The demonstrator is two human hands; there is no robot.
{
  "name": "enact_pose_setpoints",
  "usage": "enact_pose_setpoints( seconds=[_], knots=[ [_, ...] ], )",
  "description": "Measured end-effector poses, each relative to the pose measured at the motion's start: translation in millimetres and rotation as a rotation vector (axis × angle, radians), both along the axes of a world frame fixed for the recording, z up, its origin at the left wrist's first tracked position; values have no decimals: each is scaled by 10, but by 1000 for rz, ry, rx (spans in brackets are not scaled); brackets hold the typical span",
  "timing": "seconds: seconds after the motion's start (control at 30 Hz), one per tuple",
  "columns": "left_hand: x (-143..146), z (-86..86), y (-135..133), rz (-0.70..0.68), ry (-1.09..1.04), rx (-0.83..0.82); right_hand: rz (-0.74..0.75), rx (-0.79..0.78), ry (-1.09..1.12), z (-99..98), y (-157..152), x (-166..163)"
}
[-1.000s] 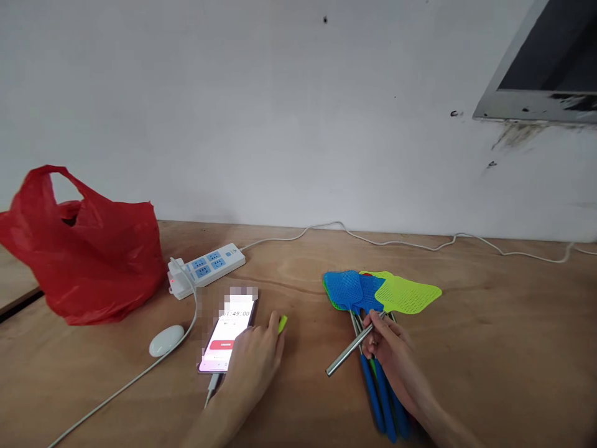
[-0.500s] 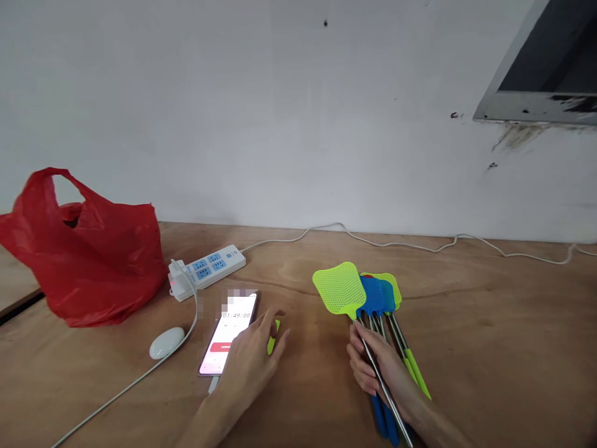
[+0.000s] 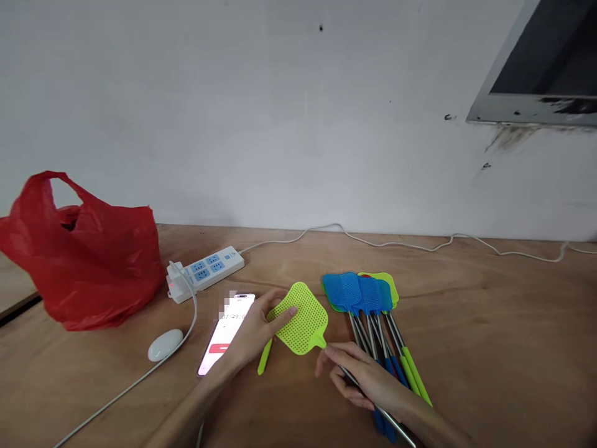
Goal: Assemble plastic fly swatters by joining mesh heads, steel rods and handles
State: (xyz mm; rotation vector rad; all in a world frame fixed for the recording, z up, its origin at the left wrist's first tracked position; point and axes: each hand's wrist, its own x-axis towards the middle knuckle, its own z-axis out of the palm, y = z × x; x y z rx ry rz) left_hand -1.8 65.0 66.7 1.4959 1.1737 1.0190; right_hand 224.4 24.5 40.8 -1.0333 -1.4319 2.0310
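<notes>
My right hand (image 3: 361,379) pinches the metal shaft of a lime-green fly swatter (image 3: 303,320), whose mesh head lies to the left of the pile. My left hand (image 3: 261,333) rests its fingers on the left edge of that mesh head, fingers stretched out. A small green handle piece (image 3: 263,358) lies on the wooden table (image 3: 489,336) just under my left hand. A pile of several blue and green fly swatters (image 3: 361,292) lies to the right, handles pointing toward me.
A lit phone (image 3: 227,333) lies left of my left hand, a cable running from it. Farther left are a white power strip (image 3: 205,270), a white oval device (image 3: 163,344) and a red plastic bag (image 3: 84,258). A white cord runs along the wall.
My right hand has carried the green swatter leftward off the pile and lowered it. My left hand has lifted from beside the phone onto the swatter's mesh head.
</notes>
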Motion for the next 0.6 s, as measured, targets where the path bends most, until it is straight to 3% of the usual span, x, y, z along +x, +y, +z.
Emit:
enact_pose_setpoints(
  seconds=[0.1, 0.17, 0.33, 0.4, 0.5, 0.6],
  knots=[
    [35, 7, 19, 15, 1, -24, -11, 73, -68, 36, 1, -2],
    [46, 1, 25, 32, 2, -50, -23, 209, -170, 70, -2, 0],
    [32, -6, 28, 71, 18, -161, -97, 897, -737, 64, -50, -24],
    [25, 8, 21, 84, 15, -198, -139, 1073, -898, 2, -77, -52],
    [21, 47, -1, 111, -6, -225, -261, 1122, -906, -72, -105, -95],
    [26, 92, -27, 139, -36, -213, -327, 1006, -777, -40, -109, -120]
  ],
)
